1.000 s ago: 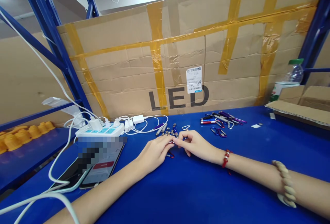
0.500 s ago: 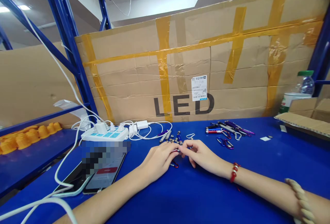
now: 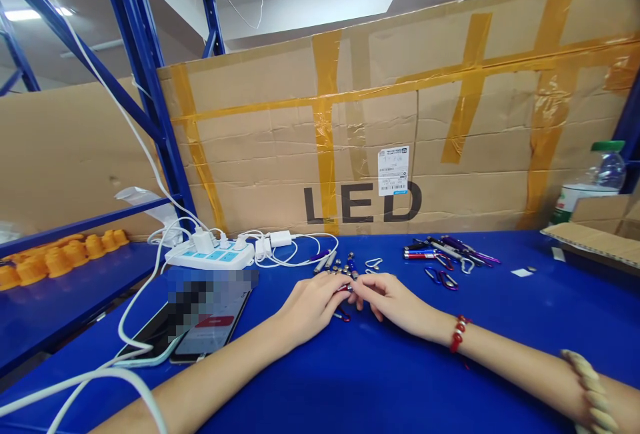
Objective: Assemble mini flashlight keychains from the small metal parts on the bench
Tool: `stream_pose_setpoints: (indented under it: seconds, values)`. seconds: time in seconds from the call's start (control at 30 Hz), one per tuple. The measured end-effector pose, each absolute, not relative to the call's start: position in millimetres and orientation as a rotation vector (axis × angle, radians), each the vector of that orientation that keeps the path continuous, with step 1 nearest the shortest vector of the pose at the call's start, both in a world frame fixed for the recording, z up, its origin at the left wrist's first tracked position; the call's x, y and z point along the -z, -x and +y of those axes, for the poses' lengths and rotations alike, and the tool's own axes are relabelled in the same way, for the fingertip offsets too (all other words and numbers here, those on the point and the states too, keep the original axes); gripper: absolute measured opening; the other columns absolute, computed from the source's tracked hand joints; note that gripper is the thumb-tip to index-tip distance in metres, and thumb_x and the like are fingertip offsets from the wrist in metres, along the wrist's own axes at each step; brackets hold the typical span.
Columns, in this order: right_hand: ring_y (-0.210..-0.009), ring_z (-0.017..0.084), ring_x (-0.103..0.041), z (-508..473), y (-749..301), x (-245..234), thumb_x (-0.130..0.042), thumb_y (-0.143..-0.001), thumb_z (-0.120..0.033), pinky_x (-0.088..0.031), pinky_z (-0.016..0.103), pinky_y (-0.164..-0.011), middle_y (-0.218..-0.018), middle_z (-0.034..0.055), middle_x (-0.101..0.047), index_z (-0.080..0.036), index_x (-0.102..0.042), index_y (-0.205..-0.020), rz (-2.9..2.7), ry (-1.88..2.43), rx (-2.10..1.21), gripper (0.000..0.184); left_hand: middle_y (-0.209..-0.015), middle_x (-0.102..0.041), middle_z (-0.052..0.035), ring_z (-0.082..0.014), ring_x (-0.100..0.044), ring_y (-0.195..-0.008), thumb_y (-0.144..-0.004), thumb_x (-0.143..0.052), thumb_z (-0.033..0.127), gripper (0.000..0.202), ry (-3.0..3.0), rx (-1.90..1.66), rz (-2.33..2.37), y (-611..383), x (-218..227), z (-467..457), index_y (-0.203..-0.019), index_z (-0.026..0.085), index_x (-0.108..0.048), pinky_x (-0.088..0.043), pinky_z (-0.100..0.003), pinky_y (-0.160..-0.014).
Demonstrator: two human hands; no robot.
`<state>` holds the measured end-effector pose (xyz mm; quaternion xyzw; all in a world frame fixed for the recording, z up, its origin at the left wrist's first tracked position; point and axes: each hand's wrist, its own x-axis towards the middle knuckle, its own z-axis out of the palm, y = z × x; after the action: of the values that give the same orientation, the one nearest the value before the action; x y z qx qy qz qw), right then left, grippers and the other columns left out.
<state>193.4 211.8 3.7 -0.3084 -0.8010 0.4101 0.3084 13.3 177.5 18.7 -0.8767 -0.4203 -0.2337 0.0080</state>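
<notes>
My left hand is closed around a small red metal tube with a silver end, mostly covered by the fingers. My right hand meets it from the other side, thumb and fingers pinched at the tube's silver end. Just below the fingertips, a red carabiner lies partly hidden. Beyond the hands are a blue metal tube, silver tubes, several small silver caps and a silver carabiner.
Right of the hands lie a pile of coloured metal tubes and some carabiners. Phones, a power strip and white cables occupy the left. A cardboard wall stands behind; a bottle and open box are far right.
The whole view has shifted slightly, so everything appears a little farther right. Both hands stay together on the red tube, with only slight finger movement.
</notes>
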Motion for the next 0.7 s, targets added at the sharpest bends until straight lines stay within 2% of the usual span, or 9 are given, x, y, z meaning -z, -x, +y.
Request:
stream_pose_setpoints:
  seconds: [0.1, 0.3, 0.43, 0.7]
  values:
    - [-0.046, 0.007, -0.044, 210.4, -194.1, -4.7, -0.036, -0.084, -0.057, -0.035, 0.02, -0.045, -0.069, 0.0042, -0.057, -0.011, -0.056, -0.075, -2.159, 0.831, -1.042, 0.051, -0.094, -0.063, 0.0029, -0.0112, -0.056, -0.09, -0.09, -0.03, 0.026, 0.026, 2.752, 0.71, -1.324, -13.4, -20.0, 177.4, -0.093, 0.023, -0.056, -0.046, -0.023, -0.081]
    - [-0.048, 0.008, -0.046, 208.4, -194.3, -7.7, -0.032, -0.088, -0.051, -0.037, 0.02, -0.049, -0.069, 0.0032, -0.059, -0.013, -0.056, -0.074, -2.213, 0.872, -0.97, 0.048, -0.112, -0.059, 0.0029, -0.0138, -0.053, -0.103, -0.09, -0.031, 0.028, 0.028, 2.733, 0.682, -1.401, -12.6, -18.2, 178.8, -0.11, 0.025, -0.05, -0.044, -0.03, -0.09]
    - [-0.048, 0.008, -0.046, 209.1, -194.0, -7.6, -0.03, -0.09, -0.048, -0.037, 0.021, -0.051, -0.066, 0.0017, -0.059, -0.014, -0.057, -0.074, -2.252, 0.913, -0.911, 0.046, -0.112, -0.059, 0.0013, -0.0154, -0.054, -0.102, -0.09, -0.03, 0.029, 0.029, 2.736, 0.649, -1.41, -12.5, -18.8, 179.0, -0.111, 0.024, -0.05, -0.045, -0.031, -0.089]
    - [-0.045, 0.008, -0.045, 209.1, -194.5, -7.1, -0.028, -0.088, -0.054, -0.035, 0.02, -0.047, -0.056, 0.0001, -0.051, -0.014, -0.053, -0.069, -2.239, 0.871, -0.922, 0.052, -0.114, -0.058, 0.0018, -0.0144, -0.053, -0.104, -0.09, -0.03, 0.029, 0.031, 2.779, 0.66, -1.385, -12.3, -20.3, 177.7, -0.117, 0.026, -0.046, -0.045, -0.03, -0.09]
